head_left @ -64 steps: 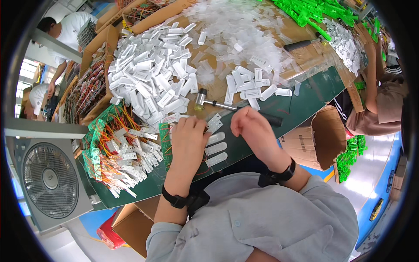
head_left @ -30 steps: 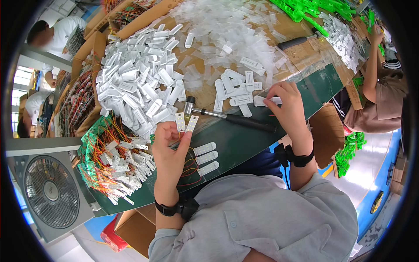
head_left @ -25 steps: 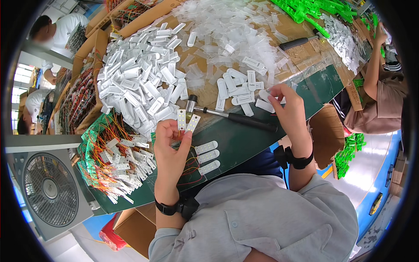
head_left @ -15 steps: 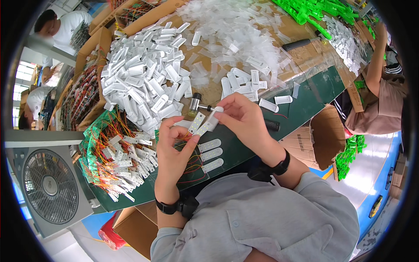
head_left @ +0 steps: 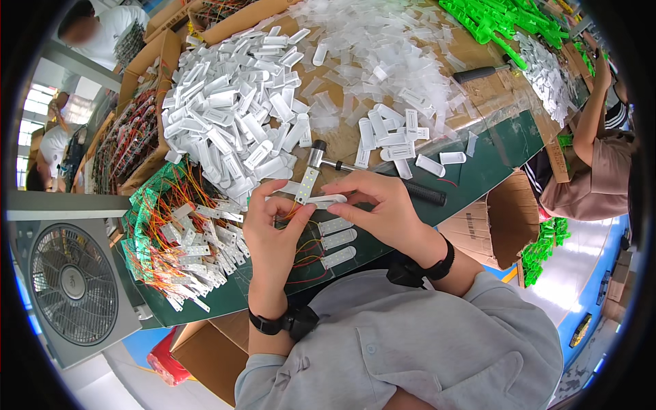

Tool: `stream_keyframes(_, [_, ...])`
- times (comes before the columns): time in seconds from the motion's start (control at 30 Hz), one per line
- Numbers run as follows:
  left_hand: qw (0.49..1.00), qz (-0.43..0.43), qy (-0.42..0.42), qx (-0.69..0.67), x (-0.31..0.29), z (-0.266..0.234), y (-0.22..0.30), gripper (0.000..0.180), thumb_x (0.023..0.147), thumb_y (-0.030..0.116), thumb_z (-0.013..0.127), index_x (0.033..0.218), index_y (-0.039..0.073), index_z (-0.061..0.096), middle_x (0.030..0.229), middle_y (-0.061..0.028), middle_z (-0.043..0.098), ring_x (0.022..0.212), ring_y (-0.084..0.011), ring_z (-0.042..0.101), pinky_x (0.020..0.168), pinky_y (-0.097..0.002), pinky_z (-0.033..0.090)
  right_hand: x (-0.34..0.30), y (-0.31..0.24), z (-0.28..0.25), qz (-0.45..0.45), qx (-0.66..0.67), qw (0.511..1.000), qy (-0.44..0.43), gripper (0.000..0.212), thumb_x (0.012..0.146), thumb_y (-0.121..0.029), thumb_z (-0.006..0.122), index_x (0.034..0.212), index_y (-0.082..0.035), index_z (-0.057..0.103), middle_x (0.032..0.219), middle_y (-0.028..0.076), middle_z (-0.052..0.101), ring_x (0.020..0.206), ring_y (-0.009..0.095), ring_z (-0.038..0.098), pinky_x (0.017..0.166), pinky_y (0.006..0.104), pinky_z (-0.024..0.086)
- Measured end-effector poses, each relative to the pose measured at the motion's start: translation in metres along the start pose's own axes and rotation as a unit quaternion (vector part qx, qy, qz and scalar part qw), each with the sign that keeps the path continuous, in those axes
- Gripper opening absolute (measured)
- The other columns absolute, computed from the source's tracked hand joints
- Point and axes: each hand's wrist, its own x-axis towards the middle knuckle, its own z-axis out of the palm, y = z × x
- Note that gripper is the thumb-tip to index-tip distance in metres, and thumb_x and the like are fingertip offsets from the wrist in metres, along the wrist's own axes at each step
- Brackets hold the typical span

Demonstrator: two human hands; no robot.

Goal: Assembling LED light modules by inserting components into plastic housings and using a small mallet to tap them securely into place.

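My left hand (head_left: pixel 270 222) is closed in a pinch on a white LED board (head_left: pixel 307 186) dotted with small yellow squares, with thin wires by the fingers. Opposite it, my right hand (head_left: pixel 383 208) grips the end of a white rounded plastic case (head_left: pixel 329 199), whose other end meets my left fingertips. Just below the hands, three white round-ended cases with dotted boards in them, such as the middle case (head_left: pixel 339 238), lie in a row with red wires. Behind them rests a hammer (head_left: pixel 316 154), its dark handle passing behind my right hand.
White cases (head_left: pixel 225 109) are heaped at the back left, translucent strips (head_left: pixel 383 55) beyond. Wired boards (head_left: pixel 198 253) lie at the left, near a grey fan (head_left: pixel 72 283). A cardboard box (head_left: pixel 502 219) stands at the right. A co-worker's arm (head_left: pixel 593 113) shows at the far right.
My right hand has moved down slightly, and the case it grips has swung from slanting up to nearly level. The LED board in my left hand points more upright. The whole view has shifted slightly.
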Motion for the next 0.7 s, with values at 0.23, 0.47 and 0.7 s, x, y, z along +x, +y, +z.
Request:
stream_keyframes(0.23, [1.0,0.012,0.025,-0.009,-0.003,0.004,-0.005,0.049,0.083,-0.004,0.079,0.126,-0.001,0.056,0.076,-0.0007,0.065,0.072,-0.0066,0.058,0.071,-0.0205,0.045,0.001,-0.003,0.002,0.074,-0.034,0.996,0.048,0.017,0.089,0.0,0.076,0.106,0.001,0.073,0.098,0.009,0.071,0.083,0.015,0.071,0.074,0.0263,0.06])
stream_keyframes(0.47, [1.0,0.023,0.017,-0.002,-0.003,0.004,-0.01,0.046,0.082,0.0,0.083,0.121,0.0,0.059,0.073,-0.0009,0.065,0.07,-0.0069,0.059,0.07,-0.0221,0.046,0.002,0.01,0.009,0.004,0.01,0.998,0.055,0.015,0.09,0.003,0.072,0.105,0.001,0.071,0.1,0.009,0.071,0.089,0.015,0.07,0.074,0.0265,0.059])
stream_keyframes(0.7, [0.999,0.011,-0.038,0.001,0.0,-0.003,-0.008,0.046,0.08,0.004,0.085,0.119,0.003,0.062,0.071,-0.0024,0.067,0.067,-0.0083,0.06,0.067,-0.0239,0.047,-0.003,0.02,0.024,-0.015,0.086,0.989,0.121,0.012,0.092,0.006,0.07,0.103,0.003,0.07,0.103,0.01,0.07,0.097,0.014,0.069,0.08,0.0271,0.059])
